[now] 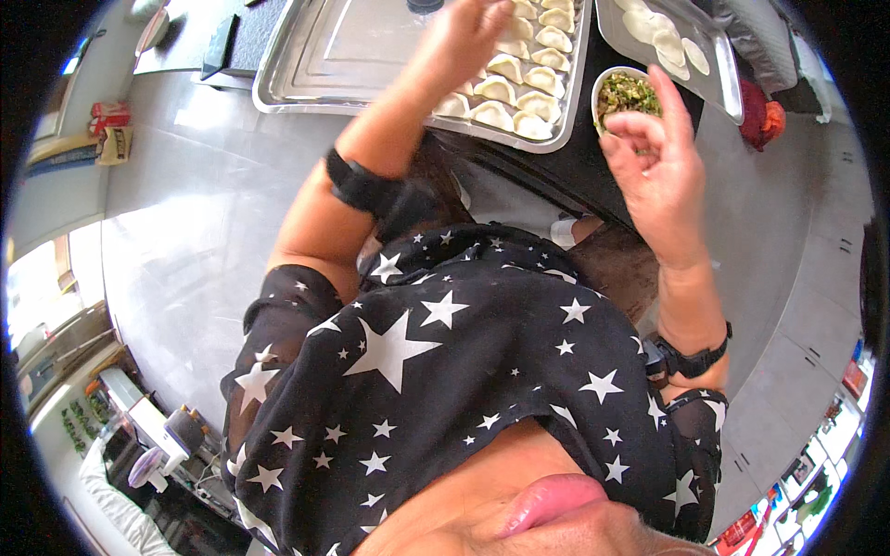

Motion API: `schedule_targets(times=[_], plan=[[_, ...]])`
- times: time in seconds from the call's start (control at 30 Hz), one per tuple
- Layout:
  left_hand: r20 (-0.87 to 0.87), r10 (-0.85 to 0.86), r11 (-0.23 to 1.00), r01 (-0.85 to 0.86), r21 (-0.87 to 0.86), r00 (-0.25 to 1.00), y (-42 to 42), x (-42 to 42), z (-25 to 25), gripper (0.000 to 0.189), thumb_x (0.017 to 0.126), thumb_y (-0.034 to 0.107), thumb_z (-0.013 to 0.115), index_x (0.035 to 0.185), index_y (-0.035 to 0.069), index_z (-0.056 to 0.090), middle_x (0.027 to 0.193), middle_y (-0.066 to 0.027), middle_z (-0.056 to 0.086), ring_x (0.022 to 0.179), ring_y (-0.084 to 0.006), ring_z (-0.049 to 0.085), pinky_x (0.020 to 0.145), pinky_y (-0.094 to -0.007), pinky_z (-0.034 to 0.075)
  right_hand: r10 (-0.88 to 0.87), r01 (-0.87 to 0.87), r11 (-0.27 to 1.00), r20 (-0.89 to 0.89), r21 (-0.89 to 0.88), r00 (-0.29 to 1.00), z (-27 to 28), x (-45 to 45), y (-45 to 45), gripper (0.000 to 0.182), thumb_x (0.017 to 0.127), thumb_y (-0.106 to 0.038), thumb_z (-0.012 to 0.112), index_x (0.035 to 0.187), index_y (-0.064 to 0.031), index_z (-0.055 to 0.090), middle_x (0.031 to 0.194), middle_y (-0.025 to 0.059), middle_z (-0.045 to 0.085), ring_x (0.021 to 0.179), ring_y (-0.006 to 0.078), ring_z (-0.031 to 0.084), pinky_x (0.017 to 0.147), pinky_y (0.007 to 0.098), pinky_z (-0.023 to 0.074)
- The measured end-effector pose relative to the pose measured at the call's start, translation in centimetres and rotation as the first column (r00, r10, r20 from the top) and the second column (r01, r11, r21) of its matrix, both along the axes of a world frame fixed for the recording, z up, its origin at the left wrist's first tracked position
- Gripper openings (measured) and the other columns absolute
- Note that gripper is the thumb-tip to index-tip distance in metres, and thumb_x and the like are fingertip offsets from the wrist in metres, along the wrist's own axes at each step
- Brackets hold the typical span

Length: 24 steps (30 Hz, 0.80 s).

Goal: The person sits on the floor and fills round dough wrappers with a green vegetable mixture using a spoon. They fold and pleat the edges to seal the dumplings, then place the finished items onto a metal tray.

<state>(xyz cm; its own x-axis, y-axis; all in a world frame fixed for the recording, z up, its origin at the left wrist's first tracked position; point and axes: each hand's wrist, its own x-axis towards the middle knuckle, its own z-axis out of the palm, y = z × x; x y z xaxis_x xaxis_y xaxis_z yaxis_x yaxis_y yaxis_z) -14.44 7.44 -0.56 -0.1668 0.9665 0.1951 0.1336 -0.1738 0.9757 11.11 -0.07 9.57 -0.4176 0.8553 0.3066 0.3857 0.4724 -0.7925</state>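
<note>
My left hand [473, 35] reaches over a large metal tray [313, 90], beside rows of folded dumplings [539, 104] that fill its right side. The fingertips lie near the picture's top edge, and whether they hold anything is hard to tell. At the right, my right hand [657, 160] is raised in front of a white bowl [596, 104] of chopped green filling [626, 90]. Its index finger is extended and the others are curled, with no object visible between them. Beyond the bowl, a second metal tray [730, 90] bears flat round dough wrappers [667, 48].
A dark table [542, 167] supports the trays and bowl. A phone-like dark device [220, 45] stands at the upper left. Red cloth or a bag [761, 115] is beside the second tray. Below the table, part of a leg with a white shoe or sock shows.
</note>
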Motion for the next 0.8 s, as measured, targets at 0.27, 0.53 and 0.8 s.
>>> schedule_targets(times=[0.27,0.53,0.8], plan=[[-0.519,-0.408,0.903,0.25,-0.349,0.751,3.9,-7.1,-1.9,0.037,0.082,0.021,0.069,0.112,0.0,0.067,0.087,-0.0206,0.069,0.08,-0.024,0.068,0.073,-0.0363,0.054,-0.058,0.042,0.979,-0.074,-0.198,0.996,-1.7,4.7,-0.4,0.056,0.095,-0.006,0.062,0.146,-0.0037,0.038,0.097,0.006,0.067,0.081,0.0073,0.058,0.077,0.0228,0.0492],[-0.66,-0.277,0.961,0.207,-0.184,0.698,4.3,-6.8,-3.3,0.029,0.083,0.022,0.069,0.107,0.006,0.072,0.091,-0.0169,0.072,0.081,-0.027,0.07,0.074,-0.0376,0.055,-0.124,0.091,0.954,-0.098,-0.285,0.987,-1.7,7.2,-0.3,0.045,0.098,-0.008,0.058,0.14,-0.0013,0.045,0.097,0.006,0.066,0.081,0.0086,0.056,0.077,0.0232,0.0477],[-0.766,-0.115,0.962,0.262,0.072,0.632,4.4,-6.7,-4.5,0.024,0.082,0.022,0.068,0.097,0.005,0.073,0.087,-0.0179,0.07,0.082,-0.0335,0.067,0.075,-0.0401,0.054,-0.11,0.093,0.959,-0.048,-0.27,0.993,-2.5,7.8,-0.2,0.036,0.097,-0.008,0.06,0.132,-0.0021,0.055,0.098,0.0036,0.066,0.083,0.0075,0.058,0.076,0.0225,0.0495]])
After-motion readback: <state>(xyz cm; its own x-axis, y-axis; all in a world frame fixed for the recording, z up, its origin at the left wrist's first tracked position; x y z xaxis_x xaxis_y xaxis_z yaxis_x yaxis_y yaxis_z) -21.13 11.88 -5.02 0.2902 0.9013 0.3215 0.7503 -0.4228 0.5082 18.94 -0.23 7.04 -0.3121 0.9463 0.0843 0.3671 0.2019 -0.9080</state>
